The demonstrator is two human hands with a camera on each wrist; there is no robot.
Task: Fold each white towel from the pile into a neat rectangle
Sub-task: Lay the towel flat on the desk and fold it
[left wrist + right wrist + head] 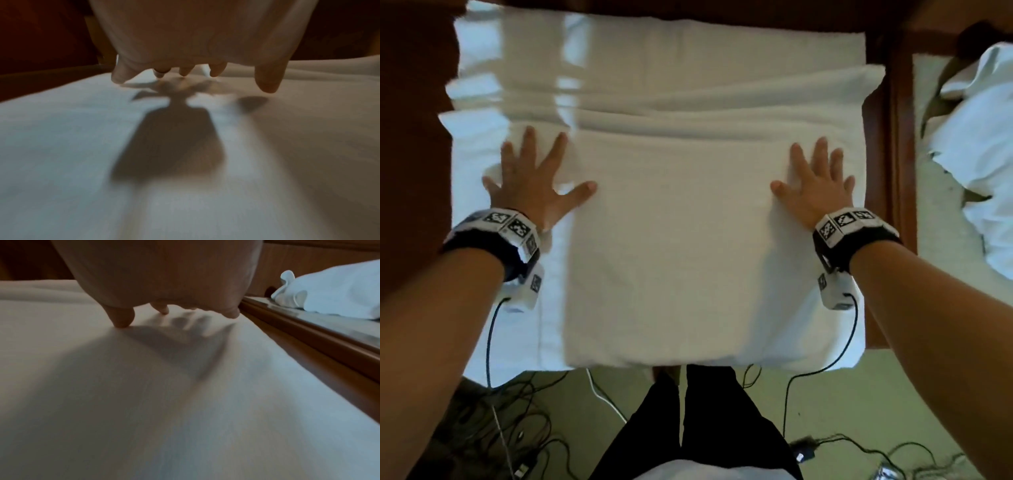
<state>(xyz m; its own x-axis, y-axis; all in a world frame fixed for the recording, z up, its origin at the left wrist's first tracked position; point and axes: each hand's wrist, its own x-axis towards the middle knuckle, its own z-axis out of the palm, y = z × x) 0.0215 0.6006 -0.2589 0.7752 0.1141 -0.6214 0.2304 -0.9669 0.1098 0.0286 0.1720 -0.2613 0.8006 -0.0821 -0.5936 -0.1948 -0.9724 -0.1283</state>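
The towel (671, 246) spread at centre is plain white, without any pattern. Under it the tabletop (876, 113) shows reddish-brown wood. At three o'clock lies a crumpled white pile (983, 164). Black wristbands (859, 246) carry white blocks printed with black-and-white square markers. At six o'clock, black cables (787, 394) trail over pale green floor (893, 394).

Dark reddish-brown wooden table (876, 329). To its right, a pale-topped ledge (941, 219) with wooden rim. Pale green floor (835, 404) below, strewn with black cables (859, 442). Wood-panelled wall (308, 264) behind. Bluish light from left.
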